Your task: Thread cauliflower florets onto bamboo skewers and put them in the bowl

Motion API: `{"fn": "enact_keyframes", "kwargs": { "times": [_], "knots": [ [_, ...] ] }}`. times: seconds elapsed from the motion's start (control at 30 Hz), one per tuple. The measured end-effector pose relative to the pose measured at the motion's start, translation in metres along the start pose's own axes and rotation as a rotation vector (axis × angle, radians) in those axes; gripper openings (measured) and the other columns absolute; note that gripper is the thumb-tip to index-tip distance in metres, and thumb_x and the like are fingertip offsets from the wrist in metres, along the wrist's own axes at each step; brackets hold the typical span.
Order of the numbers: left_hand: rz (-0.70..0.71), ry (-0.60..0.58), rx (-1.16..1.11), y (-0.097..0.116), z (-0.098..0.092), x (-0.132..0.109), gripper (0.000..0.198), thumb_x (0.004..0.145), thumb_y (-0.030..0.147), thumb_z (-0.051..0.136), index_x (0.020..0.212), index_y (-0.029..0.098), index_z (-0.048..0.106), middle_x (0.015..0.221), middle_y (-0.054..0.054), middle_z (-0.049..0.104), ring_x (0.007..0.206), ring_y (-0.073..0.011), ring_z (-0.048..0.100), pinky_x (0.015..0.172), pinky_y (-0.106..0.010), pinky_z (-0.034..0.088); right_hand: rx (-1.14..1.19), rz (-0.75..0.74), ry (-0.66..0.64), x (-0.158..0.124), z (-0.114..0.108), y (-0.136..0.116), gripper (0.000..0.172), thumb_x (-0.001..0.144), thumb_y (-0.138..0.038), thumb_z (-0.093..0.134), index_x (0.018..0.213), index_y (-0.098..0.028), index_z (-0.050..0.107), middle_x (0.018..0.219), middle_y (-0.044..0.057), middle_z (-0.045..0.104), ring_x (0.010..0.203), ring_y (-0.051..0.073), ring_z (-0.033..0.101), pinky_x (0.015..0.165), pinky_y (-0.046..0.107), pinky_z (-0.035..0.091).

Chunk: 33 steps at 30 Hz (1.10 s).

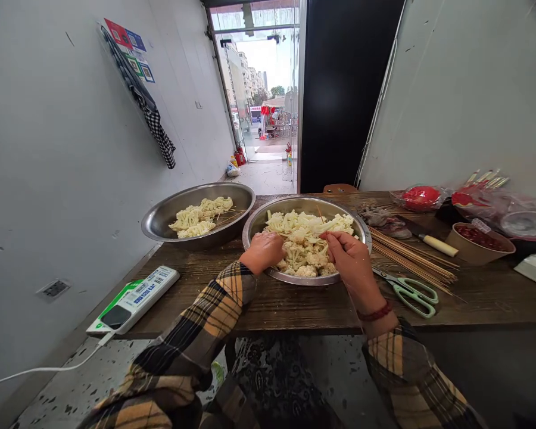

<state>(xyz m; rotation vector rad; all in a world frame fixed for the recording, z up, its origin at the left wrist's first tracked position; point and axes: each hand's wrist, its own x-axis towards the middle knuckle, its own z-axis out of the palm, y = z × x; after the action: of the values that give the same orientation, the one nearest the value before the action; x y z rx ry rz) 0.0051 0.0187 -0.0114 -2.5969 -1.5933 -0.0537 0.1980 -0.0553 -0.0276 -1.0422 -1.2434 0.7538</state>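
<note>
A wide steel bowl (362, 229) full of cauliflower florets (307, 249) stands in front of me on the wooden table. My left hand (264, 250) reaches over its left rim, fingers curled down among the florets; what they grip is hidden. On the right side of the same bowl, my right hand (347, 253) is closed in a pinch above the cauliflower. A thin bamboo skewer (320, 214) slants up just beyond its fingertips and seems to be held by them. A second steel bowl (158, 229), to the left, contains cauliflower pieces (199, 217) with skewers on them.
Right of the bowl lie loose bamboo skewers (413, 259), green-handled scissors (415, 295) and a knife (438, 244). Behind them are a paper tub (485, 244) of red contents and plastic-wrapped items (422, 198). A white device (138, 298) with a cable sits at the left edge.
</note>
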Motion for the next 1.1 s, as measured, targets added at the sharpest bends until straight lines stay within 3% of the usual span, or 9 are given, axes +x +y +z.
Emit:
{"fn": "enact_keyframes", "kwargs": {
  "times": [0.17, 0.3, 0.47, 0.57, 0.67, 0.77, 0.97, 1.1],
  "knots": [
    [0.046, -0.044, -0.245, -0.006, 0.004, 0.008, 0.012, 0.067, 0.027, 0.061, 0.061, 0.018, 0.065, 0.068, -0.006, 0.064, 0.066, -0.0169, 0.057, 0.058, -0.026, 0.037, -0.054, -0.029, 0.011, -0.002, 0.000, 0.000, 0.031, 0.087, -0.043, 0.053, 0.089, -0.015, 0.068, 0.052, -0.005, 0.046, 0.050, 0.010, 0.042, 0.049, 0.022, 0.031],
    [0.039, 0.091, -0.698, -0.013, 0.001, 0.009, 0.014, 0.064, 0.028, 0.065, 0.059, 0.016, 0.060, 0.054, 0.002, 0.054, 0.052, -0.0098, 0.045, 0.051, -0.023, 0.032, -0.044, -0.038, 0.014, -0.002, 0.000, 0.001, 0.032, 0.087, -0.043, 0.052, 0.090, -0.015, 0.068, 0.051, -0.005, 0.046, 0.049, 0.010, 0.042, 0.049, 0.022, 0.032],
    [-0.088, 0.198, -1.418, -0.006, -0.012, 0.004, 0.024, 0.068, 0.036, 0.068, 0.071, 0.014, 0.057, 0.060, 0.000, 0.060, 0.053, -0.0091, 0.053, 0.054, -0.022, 0.043, -0.012, -0.041, -0.072, -0.003, -0.001, 0.000, 0.033, 0.086, -0.045, 0.053, 0.088, -0.015, 0.068, 0.051, -0.006, 0.045, 0.047, 0.010, 0.040, 0.047, 0.022, 0.031],
    [-0.134, 0.292, -1.684, 0.006, -0.014, 0.007, 0.028, 0.063, 0.031, 0.075, 0.076, 0.013, 0.058, 0.066, -0.002, 0.064, 0.062, -0.0112, 0.062, 0.065, -0.026, 0.050, 0.015, -0.007, -0.144, -0.005, -0.002, -0.001, 0.035, 0.086, -0.046, 0.053, 0.089, -0.015, 0.067, 0.049, -0.007, 0.043, 0.044, 0.009, 0.038, 0.044, 0.022, 0.029],
    [-0.182, 0.418, -1.805, 0.017, -0.013, 0.009, 0.028, 0.060, 0.027, 0.077, 0.076, 0.012, 0.060, 0.068, -0.001, 0.064, 0.064, -0.0105, 0.063, 0.072, -0.027, 0.051, -0.054, -0.011, -0.250, -0.005, -0.002, -0.004, 0.032, 0.087, -0.044, 0.052, 0.089, -0.016, 0.067, 0.049, -0.006, 0.046, 0.045, 0.009, 0.040, 0.044, 0.021, 0.030],
    [-0.201, 0.470, -1.866, 0.022, -0.012, 0.006, 0.027, 0.059, 0.025, 0.078, 0.075, 0.012, 0.061, 0.070, 0.000, 0.064, 0.065, -0.0098, 0.063, 0.076, -0.028, 0.051, -0.195, -0.050, -0.328, -0.005, -0.001, -0.009, 0.029, 0.088, -0.039, 0.050, 0.086, -0.017, 0.068, 0.051, -0.005, 0.049, 0.048, 0.011, 0.044, 0.048, 0.022, 0.032],
    [-0.168, 0.464, -1.918, 0.024, -0.014, -0.002, 0.026, 0.060, 0.026, 0.079, 0.076, 0.012, 0.065, 0.073, -0.002, 0.066, 0.067, -0.0104, 0.063, 0.076, -0.028, 0.051, -0.372, -0.140, -0.363, -0.005, 0.004, -0.012, 0.028, 0.091, -0.034, 0.047, 0.075, -0.019, 0.065, 0.057, -0.003, 0.053, 0.056, 0.013, 0.048, 0.054, 0.023, 0.034],
    [-0.156, 0.431, -1.958, 0.026, -0.016, -0.006, 0.023, 0.061, 0.025, 0.078, 0.076, 0.011, 0.066, 0.077, -0.003, 0.067, 0.071, -0.0108, 0.063, 0.078, -0.028, 0.052, -0.392, -0.135, -0.329, -0.007, 0.005, -0.011, 0.028, 0.091, -0.035, 0.046, 0.080, -0.019, 0.066, 0.058, -0.002, 0.054, 0.056, 0.013, 0.050, 0.053, 0.023, 0.035]
  ]
}}
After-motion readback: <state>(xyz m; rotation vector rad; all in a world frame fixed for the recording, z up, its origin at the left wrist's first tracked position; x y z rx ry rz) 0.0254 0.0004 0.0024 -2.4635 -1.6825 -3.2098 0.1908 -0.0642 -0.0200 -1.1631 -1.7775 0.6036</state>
